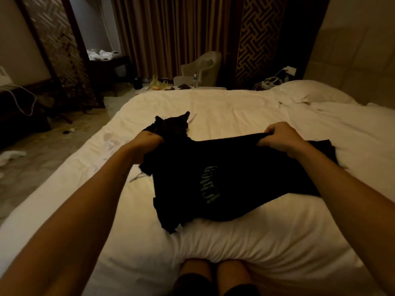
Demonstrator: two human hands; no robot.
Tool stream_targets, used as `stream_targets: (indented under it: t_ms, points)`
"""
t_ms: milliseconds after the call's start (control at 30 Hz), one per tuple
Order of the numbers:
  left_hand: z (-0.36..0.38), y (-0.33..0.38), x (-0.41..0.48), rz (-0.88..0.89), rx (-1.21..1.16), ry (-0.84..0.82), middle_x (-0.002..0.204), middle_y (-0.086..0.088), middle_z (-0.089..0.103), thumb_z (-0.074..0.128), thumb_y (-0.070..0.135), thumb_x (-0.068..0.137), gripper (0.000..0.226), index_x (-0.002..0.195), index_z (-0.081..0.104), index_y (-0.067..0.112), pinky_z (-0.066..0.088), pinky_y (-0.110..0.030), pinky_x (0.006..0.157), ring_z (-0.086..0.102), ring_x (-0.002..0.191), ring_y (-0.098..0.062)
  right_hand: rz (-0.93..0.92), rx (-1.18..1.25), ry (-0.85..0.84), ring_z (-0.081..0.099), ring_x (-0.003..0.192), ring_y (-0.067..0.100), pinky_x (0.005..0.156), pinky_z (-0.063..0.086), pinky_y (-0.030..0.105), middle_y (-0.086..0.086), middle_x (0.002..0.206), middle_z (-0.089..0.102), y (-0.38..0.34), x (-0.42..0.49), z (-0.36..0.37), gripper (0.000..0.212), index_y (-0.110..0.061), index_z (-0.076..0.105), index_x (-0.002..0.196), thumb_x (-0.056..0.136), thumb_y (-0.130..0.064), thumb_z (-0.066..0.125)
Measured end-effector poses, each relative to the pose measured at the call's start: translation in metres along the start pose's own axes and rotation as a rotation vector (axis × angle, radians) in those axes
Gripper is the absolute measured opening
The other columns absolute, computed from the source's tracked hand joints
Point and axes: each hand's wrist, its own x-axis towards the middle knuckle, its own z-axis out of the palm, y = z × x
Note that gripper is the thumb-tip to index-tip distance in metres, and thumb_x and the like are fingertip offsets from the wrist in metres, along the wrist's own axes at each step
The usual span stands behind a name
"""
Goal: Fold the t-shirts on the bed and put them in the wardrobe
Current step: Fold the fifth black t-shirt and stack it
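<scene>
A black t-shirt (239, 180) with pale green lettering hangs stretched between my hands above the white bed (245, 242). My left hand (147, 144) grips a bunched part of its far left edge. My right hand (280, 136) grips its far right edge, fingers curled over the cloth. The near half of the shirt lies on the sheet. More black cloth (171, 123) sticks up behind my left hand; whether it belongs to the same shirt I cannot tell.
A pillow (307, 91) lies at the bed's far right by the padded headboard (350, 67). Beyond the bed stand an armchair (203, 66) and a low table with a water bottle (195, 80). White cloths (10, 155) lie on the floor at left.
</scene>
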Motion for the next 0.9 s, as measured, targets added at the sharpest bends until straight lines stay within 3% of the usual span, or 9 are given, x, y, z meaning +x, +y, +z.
stream_targets:
  t_ms: [67, 133, 233, 300, 433, 533, 667, 800, 900]
  points:
    - [0.017, 0.004, 0.015, -0.023, -0.139, -0.031, 0.091, -0.019, 0.067, 0.063, -0.001, 0.088, 0.010, 0.098, 0.066, -0.001, 0.057, -0.035, 0.070, 0.068, 0.077, -0.029, 0.000, -0.091, -0.071, 0.066, 0.086, 0.027, 0.077, 0.055, 0.037, 0.010, 0.095, 0.068, 0.012, 0.009, 0.017, 0.028, -0.014, 0.069, 0.094, 0.073, -0.025, 0.084]
    - [0.033, 0.004, 0.034, -0.013, -0.218, -0.052, 0.112, -0.023, 0.068, 0.069, -0.001, 0.085, 0.029, 0.114, 0.066, -0.001, 0.059, -0.043, 0.085, 0.070, 0.096, -0.035, -0.021, -0.210, -0.138, 0.062, 0.099, 0.026, 0.085, 0.054, 0.038, 0.007, 0.112, 0.061, 0.020, 0.019, 0.036, 0.044, -0.020, 0.064, 0.108, 0.072, -0.032, 0.086]
    - [0.058, -0.002, 0.062, 0.024, -0.359, -0.134, 0.126, -0.013, 0.064, 0.071, 0.002, 0.087, 0.058, 0.141, 0.049, 0.009, 0.059, -0.033, 0.078, 0.068, 0.103, -0.024, -0.147, -0.330, -0.159, 0.049, 0.120, 0.029, 0.097, 0.047, 0.039, 0.008, 0.128, 0.047, 0.031, 0.036, 0.072, 0.064, -0.028, 0.053, 0.129, 0.073, -0.038, 0.084]
    - [0.072, -0.011, 0.076, 0.016, -0.347, -0.241, 0.134, -0.004, 0.056, 0.070, 0.010, 0.090, 0.068, 0.150, 0.037, 0.013, 0.052, -0.031, 0.085, 0.062, 0.108, -0.016, -0.242, -0.323, -0.186, 0.046, 0.122, 0.028, 0.100, 0.044, 0.041, 0.006, 0.130, 0.046, 0.033, 0.044, 0.098, 0.067, -0.029, 0.049, 0.135, 0.076, -0.035, 0.081]
    - [0.084, -0.056, 0.101, -0.021, -0.075, -0.277, 0.127, -0.011, 0.059, 0.063, 0.028, 0.097, 0.049, 0.141, 0.050, 0.012, 0.047, -0.042, 0.104, 0.060, 0.109, -0.021, -0.492, -0.374, -0.305, 0.043, 0.128, 0.028, 0.101, 0.043, 0.051, 0.001, 0.137, 0.046, 0.027, 0.057, 0.152, 0.066, -0.030, 0.049, 0.137, 0.075, -0.029, 0.071]
    - [0.074, -0.098, 0.113, 0.001, 0.218, -0.164, 0.102, -0.016, 0.070, 0.062, 0.037, 0.096, 0.032, 0.105, 0.069, 0.008, 0.057, -0.036, 0.080, 0.069, 0.095, -0.031, -0.587, -0.509, -0.420, 0.031, 0.141, 0.024, 0.105, 0.041, 0.049, -0.005, 0.154, 0.036, 0.018, 0.062, 0.193, 0.075, -0.034, 0.043, 0.145, 0.077, -0.013, 0.066]
    - [0.048, -0.138, 0.098, -0.187, 0.567, -0.419, 0.098, -0.003, 0.071, 0.077, 0.051, 0.079, 0.044, 0.099, 0.070, 0.014, 0.051, -0.021, 0.064, 0.068, 0.088, -0.015, -0.601, -0.716, -0.626, 0.006, 0.153, 0.021, 0.116, 0.027, 0.054, -0.015, 0.165, 0.010, 0.004, 0.066, 0.238, 0.088, -0.042, 0.024, 0.153, 0.082, -0.006, 0.062]
    - [0.030, -0.167, 0.081, -0.268, 0.800, -0.620, 0.117, 0.007, 0.062, 0.087, 0.053, 0.066, 0.055, 0.109, 0.065, 0.026, 0.051, -0.032, 0.093, 0.058, 0.108, -0.014, -0.535, -0.802, -0.744, 0.017, 0.150, 0.029, 0.110, 0.030, 0.053, -0.003, 0.162, 0.023, 0.004, 0.075, 0.267, 0.083, -0.046, 0.021, 0.152, 0.086, -0.013, 0.058]
    - [0.028, -0.183, 0.069, -0.192, 0.912, -0.636, 0.139, 0.010, 0.045, 0.086, 0.061, 0.060, 0.091, 0.138, 0.050, 0.031, 0.040, -0.038, 0.110, 0.045, 0.128, -0.018, -0.508, -0.820, -0.723, 0.037, 0.136, 0.031, 0.097, 0.039, 0.047, 0.002, 0.151, 0.041, 0.006, 0.076, 0.272, 0.071, -0.043, 0.032, 0.149, 0.088, -0.016, 0.057]
